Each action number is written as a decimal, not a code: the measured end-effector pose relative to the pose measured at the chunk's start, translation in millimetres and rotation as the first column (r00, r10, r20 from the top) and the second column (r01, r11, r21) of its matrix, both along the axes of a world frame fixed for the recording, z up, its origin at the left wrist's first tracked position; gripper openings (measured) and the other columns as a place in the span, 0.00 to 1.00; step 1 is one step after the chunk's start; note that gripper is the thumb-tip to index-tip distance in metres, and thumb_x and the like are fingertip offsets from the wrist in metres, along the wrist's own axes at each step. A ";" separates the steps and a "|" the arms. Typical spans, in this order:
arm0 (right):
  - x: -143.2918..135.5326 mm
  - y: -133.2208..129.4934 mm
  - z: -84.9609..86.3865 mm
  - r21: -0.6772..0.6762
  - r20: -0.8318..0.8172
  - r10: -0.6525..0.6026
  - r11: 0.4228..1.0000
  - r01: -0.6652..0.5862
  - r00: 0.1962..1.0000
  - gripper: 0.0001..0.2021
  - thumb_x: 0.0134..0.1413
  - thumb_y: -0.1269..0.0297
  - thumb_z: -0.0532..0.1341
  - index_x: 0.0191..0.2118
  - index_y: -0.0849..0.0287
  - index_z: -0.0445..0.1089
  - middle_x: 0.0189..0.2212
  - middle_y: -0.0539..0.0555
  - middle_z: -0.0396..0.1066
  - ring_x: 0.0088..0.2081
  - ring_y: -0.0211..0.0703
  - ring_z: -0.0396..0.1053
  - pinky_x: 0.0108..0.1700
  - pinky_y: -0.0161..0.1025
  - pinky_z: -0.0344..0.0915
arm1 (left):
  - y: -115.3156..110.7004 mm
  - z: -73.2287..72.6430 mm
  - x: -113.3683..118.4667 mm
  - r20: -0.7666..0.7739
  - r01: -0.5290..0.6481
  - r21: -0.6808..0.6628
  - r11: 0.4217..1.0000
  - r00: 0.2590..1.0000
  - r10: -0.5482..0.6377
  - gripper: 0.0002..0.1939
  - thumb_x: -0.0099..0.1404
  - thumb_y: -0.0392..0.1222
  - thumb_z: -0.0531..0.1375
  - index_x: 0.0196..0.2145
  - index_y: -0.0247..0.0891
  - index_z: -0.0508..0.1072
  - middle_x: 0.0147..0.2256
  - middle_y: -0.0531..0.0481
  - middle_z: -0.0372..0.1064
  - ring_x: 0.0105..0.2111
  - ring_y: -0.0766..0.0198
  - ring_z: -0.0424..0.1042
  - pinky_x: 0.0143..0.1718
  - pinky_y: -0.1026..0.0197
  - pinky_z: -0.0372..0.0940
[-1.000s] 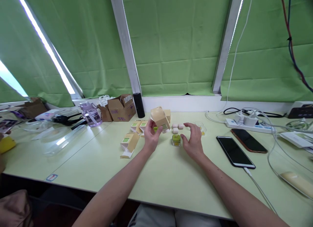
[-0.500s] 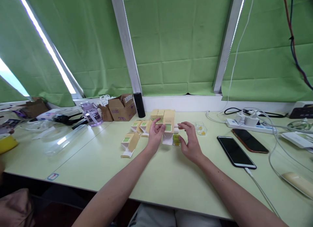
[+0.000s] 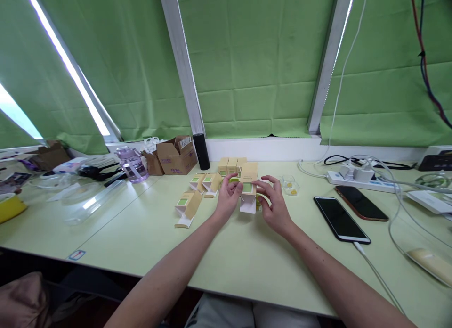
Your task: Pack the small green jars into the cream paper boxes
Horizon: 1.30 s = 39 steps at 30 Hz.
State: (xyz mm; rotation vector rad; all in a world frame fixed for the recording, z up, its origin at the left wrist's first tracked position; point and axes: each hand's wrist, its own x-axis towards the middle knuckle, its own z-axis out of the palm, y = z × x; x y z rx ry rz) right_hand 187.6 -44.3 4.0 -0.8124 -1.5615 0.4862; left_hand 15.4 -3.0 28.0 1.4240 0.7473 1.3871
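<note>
Between my hands is a small cream carton with a green label, its white end flap hanging down toward me. My left hand pinches its left side. Against its right side rest the fingertips of my right hand, with the thumb bent lower down. A small clear jar with yellow-green content shows partly behind the carton, near my right thumb. To the left lie several similar cartons with open flaps, one of them a nearer carton. More cartons stand in a row behind my left hand.
Small clear containers with yellow spots sit right of my right hand. Farther right are a white-edged phone, a second phone, a power strip and cables. A black cylinder, a cardboard box and a purple bottle stand at the back left.
The carton has shifted right and now partly covers the jar. My left hand moved right with it, and my right fingers, apart from the carton before, now meet its right side.
</note>
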 end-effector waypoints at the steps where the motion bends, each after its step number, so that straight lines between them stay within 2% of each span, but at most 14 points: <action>1: 0.2 0.7 0.2 -0.016 -0.021 0.003 1.000 -0.003 1.000 0.20 0.66 0.69 0.54 0.59 0.45 0.70 0.61 0.58 0.53 0.47 0.44 0.76 0.51 0.51 0.78 | -0.3 -0.2 -0.3 -0.001 0.002 0.017 1.000 1.000 -0.002 0.36 0.63 0.65 0.67 0.58 0.39 0.63 0.44 0.40 0.79 0.43 0.54 0.78 0.43 0.55 0.70; 3: 1.1 2.5 0.8 -0.050 -0.072 0.005 0.999 -0.008 0.997 0.19 0.66 0.68 0.55 0.58 0.45 0.71 0.60 0.58 0.54 0.46 0.43 0.76 0.51 0.50 0.78 | 0.0 -1.4 -1.6 0.005 0.004 0.068 0.998 1.000 -0.005 0.33 0.66 0.64 0.65 0.57 0.40 0.63 0.50 0.39 0.76 0.44 0.55 0.77 0.45 0.55 0.70; 6: 2.9 5.5 1.8 -0.085 -0.160 0.013 0.996 -0.027 0.987 0.18 0.65 0.67 0.58 0.57 0.45 0.72 0.60 0.58 0.54 0.45 0.43 0.76 0.51 0.49 0.78 | 1.5 -4.1 -5.1 0.008 0.016 0.154 0.988 1.000 -0.018 0.29 0.66 0.57 0.67 0.58 0.43 0.64 0.61 0.39 0.66 0.47 0.58 0.75 0.47 0.55 0.70; 10: 5.0 7.8 2.7 -0.125 -0.235 0.033 0.990 -0.064 0.971 0.19 0.62 0.65 0.61 0.57 0.45 0.72 0.59 0.57 0.55 0.44 0.42 0.76 0.49 0.47 0.78 | 3.0 -6.8 -9.8 -0.066 0.080 0.248 0.966 0.996 -0.065 0.29 0.64 0.50 0.69 0.59 0.47 0.66 0.63 0.42 0.60 0.50 0.57 0.72 0.48 0.54 0.70; 15: 4.8 6.3 3.1 -0.148 -0.247 0.057 0.984 -0.096 0.967 0.21 0.61 0.66 0.61 0.58 0.45 0.73 0.58 0.56 0.56 0.43 0.41 0.76 0.49 0.47 0.78 | 3.5 -9.1 -11.2 -0.180 0.106 0.299 0.948 0.982 -0.053 0.26 0.63 0.48 0.70 0.57 0.47 0.72 0.67 0.42 0.53 0.48 0.58 0.73 0.49 0.54 0.70; 25: 5.7 3.4 4.8 -0.136 -0.229 0.107 0.981 -0.141 0.968 0.22 0.60 0.61 0.64 0.60 0.44 0.71 0.59 0.56 0.57 0.40 0.40 0.75 0.49 0.49 0.78 | 6.4 -12.1 -6.2 -0.154 0.034 0.283 0.959 0.988 0.011 0.22 0.63 0.48 0.71 0.54 0.45 0.75 0.62 0.42 0.58 0.42 0.64 0.74 0.45 0.57 0.72; 32: 5.3 2.2 5.5 -0.153 -0.239 0.113 0.977 -0.152 0.964 0.22 0.58 0.59 0.67 0.59 0.45 0.72 0.60 0.56 0.56 0.41 0.41 0.76 0.49 0.49 0.78 | 4.9 -11.3 -2.7 -0.126 -0.009 0.312 0.950 0.991 0.050 0.19 0.64 0.48 0.70 0.52 0.43 0.76 0.56 0.43 0.62 0.44 0.61 0.73 0.46 0.57 0.73; 39: 6.6 4.2 6.9 -0.172 -0.269 0.088 0.975 -0.138 0.959 0.20 0.57 0.56 0.68 0.55 0.47 0.75 0.60 0.57 0.58 0.39 0.39 0.75 0.46 0.47 0.78 | 2.8 -10.0 -1.1 -0.130 0.000 0.288 0.958 0.991 0.039 0.20 0.63 0.48 0.70 0.52 0.44 0.76 0.56 0.44 0.62 0.42 0.63 0.74 0.46 0.57 0.73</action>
